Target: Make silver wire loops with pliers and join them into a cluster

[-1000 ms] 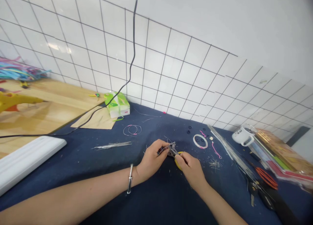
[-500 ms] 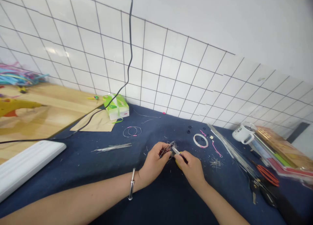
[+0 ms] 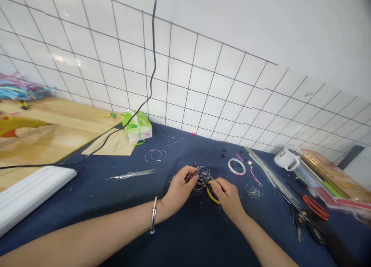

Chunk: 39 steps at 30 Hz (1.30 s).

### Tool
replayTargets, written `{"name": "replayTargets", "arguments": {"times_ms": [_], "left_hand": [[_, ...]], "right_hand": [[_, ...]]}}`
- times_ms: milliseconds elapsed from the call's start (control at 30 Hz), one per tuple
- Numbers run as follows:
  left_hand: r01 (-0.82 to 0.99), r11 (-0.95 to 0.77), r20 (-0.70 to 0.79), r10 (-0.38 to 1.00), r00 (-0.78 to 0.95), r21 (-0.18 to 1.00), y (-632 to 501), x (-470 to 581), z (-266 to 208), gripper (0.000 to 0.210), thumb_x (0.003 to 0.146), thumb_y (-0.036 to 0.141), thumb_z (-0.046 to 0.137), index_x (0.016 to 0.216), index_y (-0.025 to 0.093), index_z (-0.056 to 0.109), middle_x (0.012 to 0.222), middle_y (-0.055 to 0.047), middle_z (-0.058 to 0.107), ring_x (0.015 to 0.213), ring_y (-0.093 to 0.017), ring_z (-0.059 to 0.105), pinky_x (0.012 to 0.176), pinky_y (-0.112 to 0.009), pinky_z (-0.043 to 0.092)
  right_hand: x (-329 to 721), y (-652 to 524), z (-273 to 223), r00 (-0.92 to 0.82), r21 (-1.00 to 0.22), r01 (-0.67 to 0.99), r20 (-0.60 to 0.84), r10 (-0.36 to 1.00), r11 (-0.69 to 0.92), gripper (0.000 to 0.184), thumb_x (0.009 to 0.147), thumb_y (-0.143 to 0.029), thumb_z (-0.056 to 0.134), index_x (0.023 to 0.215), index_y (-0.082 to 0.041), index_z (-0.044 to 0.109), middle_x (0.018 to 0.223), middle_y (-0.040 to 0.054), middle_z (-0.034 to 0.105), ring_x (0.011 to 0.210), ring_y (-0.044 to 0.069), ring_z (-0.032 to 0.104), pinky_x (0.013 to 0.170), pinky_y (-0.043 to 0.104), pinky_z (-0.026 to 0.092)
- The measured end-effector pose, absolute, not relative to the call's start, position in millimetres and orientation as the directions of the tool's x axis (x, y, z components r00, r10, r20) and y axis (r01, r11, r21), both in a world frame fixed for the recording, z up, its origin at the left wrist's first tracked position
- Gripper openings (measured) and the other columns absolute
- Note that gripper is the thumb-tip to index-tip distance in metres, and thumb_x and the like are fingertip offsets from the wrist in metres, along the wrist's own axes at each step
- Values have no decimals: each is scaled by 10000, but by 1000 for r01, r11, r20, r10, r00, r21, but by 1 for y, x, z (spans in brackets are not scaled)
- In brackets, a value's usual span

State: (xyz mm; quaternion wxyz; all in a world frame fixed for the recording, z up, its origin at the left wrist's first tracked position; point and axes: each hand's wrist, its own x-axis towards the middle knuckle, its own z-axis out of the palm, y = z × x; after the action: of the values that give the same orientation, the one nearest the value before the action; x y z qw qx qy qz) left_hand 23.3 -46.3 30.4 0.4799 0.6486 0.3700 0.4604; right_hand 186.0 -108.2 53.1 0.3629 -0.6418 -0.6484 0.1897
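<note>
In the middle of the dark blue cloth, my left hand [image 3: 183,185] pinches a tangled bundle of thin silvery wire [image 3: 199,187] between thumb and fingers. Loops of the wire stick out toward my right hand [image 3: 227,196]. That hand is closed around a pair of scissors whose yellow-and-black handle [image 3: 213,195] shows below the fingers. Its fingertips are beside the wire loops, and the blades are hard to make out. A wire ring with pink bits [image 3: 155,155] lies beyond my left hand. Short wire clippings [image 3: 255,193] are heaped to the right.
A white tape roll [image 3: 237,167], pink twisted cords [image 3: 256,177] and long wires [image 3: 272,178] lie at right, near a white mug [image 3: 286,159] and orange-handled tool [image 3: 315,207]. Left are straight wires [image 3: 133,175], a tissue pack [image 3: 137,128], a white case [image 3: 34,193] and a black cable [image 3: 152,77].
My right hand has turned slightly, so more of the yellow handle shows and the pale blade is less visible. More of the wire tangle shows between the hands.
</note>
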Motion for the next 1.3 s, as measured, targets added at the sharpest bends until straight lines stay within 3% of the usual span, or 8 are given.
{"name": "replayTargets", "arguments": {"times_ms": [233, 467, 667, 767, 900, 1100, 1167, 1300], "left_hand": [[-41, -214, 215, 915, 341, 976, -55, 26, 33, 120, 805, 244, 495, 894, 174, 537, 829, -10, 578, 766, -139, 530, 708, -262, 426], [-160, -77, 142, 883, 447, 984, -72, 31, 39, 120, 788, 177, 491, 906, 177, 511, 855, -16, 576, 795, -143, 542, 737, -269, 431], [-140, -89, 141, 894, 425, 986, -77, 30, 38, 108, 742, 128, 518, 840, 171, 532, 780, 5, 566, 734, -128, 507, 691, -247, 409], [-171, -46, 117, 895, 431, 984, -75, 30, 35, 122, 727, 124, 531, 839, 170, 539, 770, 8, 569, 717, -122, 505, 671, -236, 405], [-205, 34, 59, 902, 427, 978, -69, 30, 31, 93, 746, 173, 526, 838, 168, 542, 780, -3, 576, 709, -122, 520, 667, -241, 415], [-176, -3, 71, 920, 385, 984, -61, 29, 31, 119, 781, 257, 522, 859, 169, 541, 797, -6, 563, 680, -112, 514, 634, -234, 426], [-162, -26, 87, 923, 375, 986, -61, 28, 31, 120, 785, 253, 518, 868, 168, 540, 786, -4, 559, 676, -113, 510, 624, -233, 423], [-162, -82, 139, 916, 377, 983, -58, 27, 27, 101, 789, 238, 511, 852, 163, 535, 772, -5, 559, 699, -124, 519, 644, -245, 424]], "right_hand": [[177, -117, 52, 174, -723, 680, 323, 930, 124, 238, 777, -414, 534, 783, -177, 518, 643, -40, 462, 578, 96, 413, 547, 194, 351], [183, -114, 41, -92, -298, 904, 565, 820, 307, 151, 819, -231, 479, 921, -162, 568, 757, 44, 585, 681, 143, 535, 644, 249, 402], [189, -111, 37, -277, -62, 921, 592, 757, 385, 177, 833, -172, 438, 951, -154, 568, 780, 80, 609, 731, 164, 555, 665, 276, 414], [187, -109, 37, -287, -73, 914, 578, 764, 398, 149, 818, -175, 434, 888, -157, 564, 741, 67, 601, 692, 155, 548, 647, 271, 412], [185, -110, 39, -201, -253, 881, 566, 800, 400, 101, 742, -149, 457, 789, -177, 543, 679, 18, 574, 617, 128, 521, 617, 245, 405], [187, -112, 41, 108, -511, 833, 525, 844, 211, 75, 747, -197, 473, 794, -187, 530, 657, -15, 537, 587, 109, 493, 586, 216, 399], [189, -111, 40, 58, -474, 847, 535, 843, 243, 70, 753, -209, 483, 798, -185, 531, 660, -12, 537, 591, 113, 492, 584, 220, 395], [188, -112, 36, -362, -249, 814, 490, 793, 525, 117, 759, -163, 454, 815, -189, 553, 681, 9, 565, 627, 129, 509, 622, 246, 390]]}}
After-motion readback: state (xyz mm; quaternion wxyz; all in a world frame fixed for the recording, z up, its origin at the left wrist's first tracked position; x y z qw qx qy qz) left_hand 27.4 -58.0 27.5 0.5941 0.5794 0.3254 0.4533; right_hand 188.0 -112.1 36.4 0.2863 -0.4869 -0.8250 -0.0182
